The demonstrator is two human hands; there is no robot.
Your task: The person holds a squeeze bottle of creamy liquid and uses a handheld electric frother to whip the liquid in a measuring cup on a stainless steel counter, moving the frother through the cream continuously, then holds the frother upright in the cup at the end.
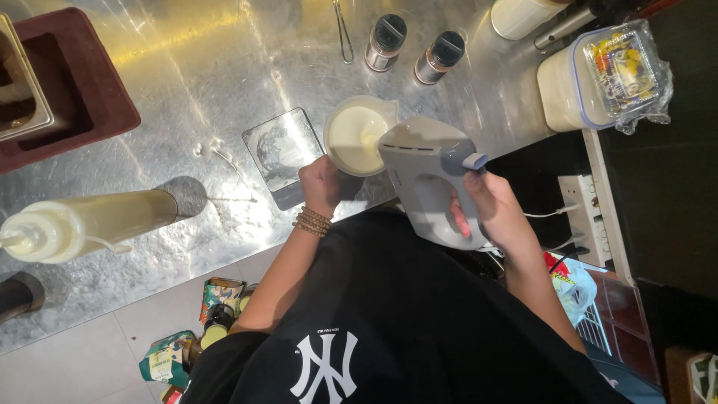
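On a steel counter (224, 82) stands a clear measuring jug (351, 135) full of pale cream. My left hand (320, 185), with a beaded bracelet at the wrist, grips the jug's near side. My right hand (493, 209) holds the handle of a grey electric hand mixer (428, 176), whose front end hangs over the cream. The beaters are hidden in the jug.
A small flat scale (280, 153) lies left of the jug. Two shaker jars (385, 41) stand behind, a cream squeeze bottle (82, 224) lies at left, a dark red tray (82, 90) at far left, lidded tubs (576, 82) at right, a power strip (587, 209) below them.
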